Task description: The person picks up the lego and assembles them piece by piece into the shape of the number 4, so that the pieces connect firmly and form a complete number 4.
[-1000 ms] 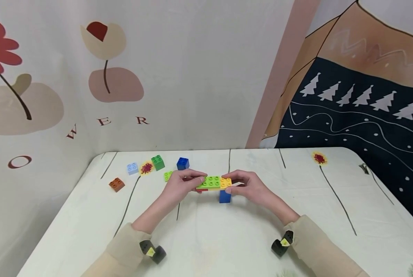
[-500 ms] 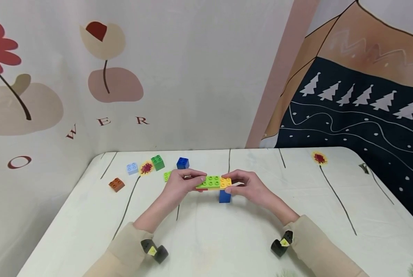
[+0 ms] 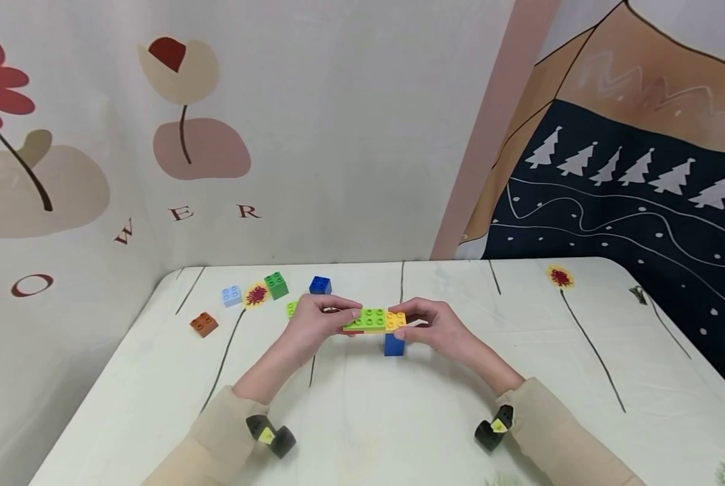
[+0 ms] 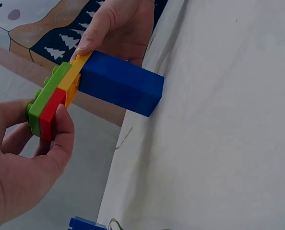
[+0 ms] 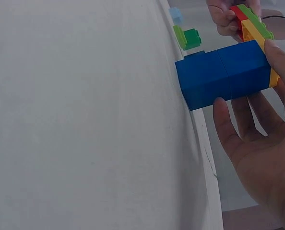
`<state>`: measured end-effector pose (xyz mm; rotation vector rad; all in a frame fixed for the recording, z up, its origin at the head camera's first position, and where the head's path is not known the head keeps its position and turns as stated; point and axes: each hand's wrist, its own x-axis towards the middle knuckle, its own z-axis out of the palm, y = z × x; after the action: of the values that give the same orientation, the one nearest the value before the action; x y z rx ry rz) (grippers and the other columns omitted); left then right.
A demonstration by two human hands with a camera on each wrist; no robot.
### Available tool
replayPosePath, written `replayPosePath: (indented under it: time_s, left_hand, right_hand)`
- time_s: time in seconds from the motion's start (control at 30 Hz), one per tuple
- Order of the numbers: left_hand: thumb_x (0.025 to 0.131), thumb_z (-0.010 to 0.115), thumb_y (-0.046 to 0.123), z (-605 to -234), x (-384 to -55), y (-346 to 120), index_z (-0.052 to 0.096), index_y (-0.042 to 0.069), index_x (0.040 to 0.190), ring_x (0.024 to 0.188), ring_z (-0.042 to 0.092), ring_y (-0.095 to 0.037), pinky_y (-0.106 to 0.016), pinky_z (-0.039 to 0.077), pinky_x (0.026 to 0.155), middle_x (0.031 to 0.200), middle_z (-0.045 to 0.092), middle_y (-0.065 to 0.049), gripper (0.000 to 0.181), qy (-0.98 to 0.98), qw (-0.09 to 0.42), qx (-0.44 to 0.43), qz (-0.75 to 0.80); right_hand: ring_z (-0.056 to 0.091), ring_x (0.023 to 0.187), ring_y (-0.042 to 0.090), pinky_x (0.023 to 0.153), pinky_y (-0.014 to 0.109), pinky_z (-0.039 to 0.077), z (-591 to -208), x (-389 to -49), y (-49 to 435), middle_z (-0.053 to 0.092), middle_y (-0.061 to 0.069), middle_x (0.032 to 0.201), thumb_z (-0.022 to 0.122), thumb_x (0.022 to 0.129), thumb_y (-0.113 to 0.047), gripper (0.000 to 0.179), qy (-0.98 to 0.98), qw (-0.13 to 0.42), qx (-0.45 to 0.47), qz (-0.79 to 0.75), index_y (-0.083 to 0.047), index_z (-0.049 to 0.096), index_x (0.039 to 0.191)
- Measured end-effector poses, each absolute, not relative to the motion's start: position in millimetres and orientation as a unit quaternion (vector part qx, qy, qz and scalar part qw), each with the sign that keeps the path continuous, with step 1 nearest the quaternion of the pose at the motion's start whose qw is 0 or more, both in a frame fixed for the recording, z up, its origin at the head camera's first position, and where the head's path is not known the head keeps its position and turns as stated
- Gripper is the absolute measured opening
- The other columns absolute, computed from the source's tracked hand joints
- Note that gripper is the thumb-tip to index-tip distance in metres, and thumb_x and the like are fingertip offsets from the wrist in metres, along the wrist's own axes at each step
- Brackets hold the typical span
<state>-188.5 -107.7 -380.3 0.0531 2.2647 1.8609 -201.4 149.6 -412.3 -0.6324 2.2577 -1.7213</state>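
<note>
Both hands hold one build of toy building bricks. Two stacked blue bricks [image 5: 224, 74] form its column, whose lower end is at the table in the wrist views. On top sits a flat yellow brick [image 3: 395, 320], reaching left past the column. A flat lime-green brick [image 3: 371, 318] lies over the yellow brick and over a flat red brick [image 4: 50, 115] beside it. My left hand [image 3: 306, 329] pinches the green and red bricks between thumb and fingers. My right hand [image 3: 440, 329] grips the yellow brick at its right end, its other fingers beside the blue column.
Loose bricks lie at the back left of the white-covered table [image 3: 350, 432]: brown [image 3: 204, 325], light blue [image 3: 231, 295], green [image 3: 276, 285] and dark blue [image 3: 320, 285]. Another lime-green brick [image 3: 291, 309] is partly hidden behind the left hand. A printed curtain [image 3: 350, 135] hangs behind.
</note>
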Motion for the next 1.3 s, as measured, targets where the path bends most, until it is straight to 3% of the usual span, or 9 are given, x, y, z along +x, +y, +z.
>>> replayPosePath:
  time_s: [0.87,1.17,1.3]
  left_hand:
    - [0.092,0.077,0.006,-371,-192,-103,0.079,0.002,0.107,0.093,0.071,-0.023,-0.031,0.060,0.080,0.111,0.071,-0.012,0.015,0.788,0.106,-0.005,0.606]
    - [0.100,0.068,0.014,-374,-191,-112,0.075,0.002,0.117,0.093,0.068,-0.022,-0.033,0.060,0.077,0.113,0.071,-0.011,0.022,0.811,0.092,0.052,0.576]
    - [0.104,0.063,0.015,-371,-193,-127,0.070,0.000,0.126,0.099,0.068,-0.031,-0.036,0.061,0.080,0.118,0.070,-0.017,0.028,0.818,0.084,0.083,0.564]
  right_hand:
    - [0.060,0.109,0.027,0.088,0.027,0.055,-413,-201,149,0.066,0.011,0.121,0.076,0.093,-0.011,0.039,0.764,0.121,-0.206,-0.599,-0.002,0.067,0.130]
    - [0.061,0.108,0.027,0.089,0.028,0.055,-412,-202,149,0.067,0.011,0.119,0.077,0.092,-0.009,0.040,0.767,0.116,-0.210,-0.595,-0.001,0.067,0.130]
    - [0.061,0.108,0.027,0.088,0.027,0.055,-413,-201,149,0.068,0.011,0.119,0.077,0.092,-0.009,0.040,0.767,0.116,-0.209,-0.595,0.000,0.067,0.130]
